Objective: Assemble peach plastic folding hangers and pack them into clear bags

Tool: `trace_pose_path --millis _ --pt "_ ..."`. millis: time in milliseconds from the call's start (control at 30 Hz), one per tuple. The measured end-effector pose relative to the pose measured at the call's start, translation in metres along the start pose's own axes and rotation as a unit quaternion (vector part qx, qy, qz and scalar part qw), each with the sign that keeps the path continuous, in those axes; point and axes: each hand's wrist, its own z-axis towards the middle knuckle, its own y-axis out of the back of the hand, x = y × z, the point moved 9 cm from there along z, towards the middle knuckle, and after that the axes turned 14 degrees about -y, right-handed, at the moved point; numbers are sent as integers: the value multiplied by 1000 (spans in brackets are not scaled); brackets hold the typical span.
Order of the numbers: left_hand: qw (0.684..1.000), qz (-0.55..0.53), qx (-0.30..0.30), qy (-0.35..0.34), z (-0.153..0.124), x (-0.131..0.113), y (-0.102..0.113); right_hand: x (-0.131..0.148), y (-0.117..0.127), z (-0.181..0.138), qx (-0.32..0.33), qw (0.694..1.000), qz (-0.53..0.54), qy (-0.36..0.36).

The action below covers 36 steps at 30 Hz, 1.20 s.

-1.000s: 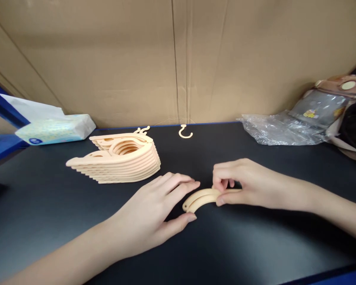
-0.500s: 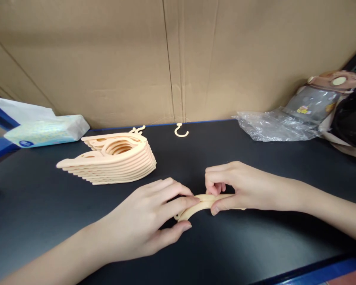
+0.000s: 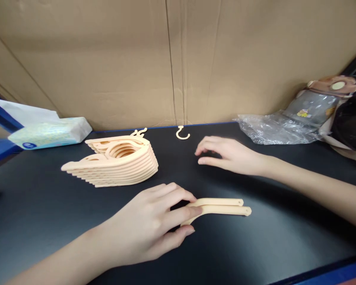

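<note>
Two cream plastic hanger arms (image 3: 224,206) lie side by side on the black table, their ends with small holes pointing right. My left hand (image 3: 163,221) pinches them at their left end, which its fingers partly cover. My right hand (image 3: 222,154) is in the air above the table, empty, with thumb and fingers apart. Beyond it, near the table's back edge, lies a loose cream hanger hook (image 3: 182,133). To the left stands a neat stack of cream folding hangers (image 3: 127,166), with a few hooks (image 3: 140,132) showing behind it.
A pack of tissues (image 3: 53,132) sits at the back left with one sheet sticking out. At the back right are a crumpled clear plastic bag (image 3: 273,128), a bottle with a brown lid (image 3: 311,103) and a dark object beside it. Cardboard (image 3: 121,67) walls the back.
My right hand has let go of the hanger arms and moved up and away towards the hook. My left hand stays on the arms, whose right ends now show.
</note>
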Motion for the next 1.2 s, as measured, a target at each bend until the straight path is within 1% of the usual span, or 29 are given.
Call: trace_pose_path --millis 33,100,167,233,333,433,567,633,700,800,900,1033,1133,1200 --pt "1000 1 1 -3 0 -1 0 -3 -1 8 -23 999 -47 12" --pt "1000 4 1 -7 1 -2 1 -11 -8 24 -35 996 -75 20" --pt "1000 7 -2 -4 1 -2 3 -16 -17 37 -31 995 -88 24" --pt "1000 14 -6 4 1 -1 5 -16 -24 44 -24 995 -96 30" --pt "999 46 -11 17 -1 3 8 -9 -29 38 -18 994 -97 38" --pt "995 86 -20 36 -4 8 10 5 -27 17 -19 995 -83 46" --pt "990 122 -14 65 -7 17 8 25 -19 -17 -9 998 2 61" --pt "987 139 -8 80 -8 20 7 32 -17 -28 10 997 48 65" --pt "983 162 -11 87 -8 22 9 37 -17 -34 42 992 97 62" --pt "980 183 -6 77 -7 21 10 41 -19 -37 89 980 169 55" --pt "983 169 10 66 -6 19 7 42 -21 -37 119 971 205 40" --pt "983 177 10 45 -4 14 8 40 -23 -37 137 966 217 14" --pt "980 196 8 28 -3 12 8 37 -25 -38 157 955 252 -3" --pt "977 211 2 22 -2 10 9 34 -22 -34 142 949 280 -10"
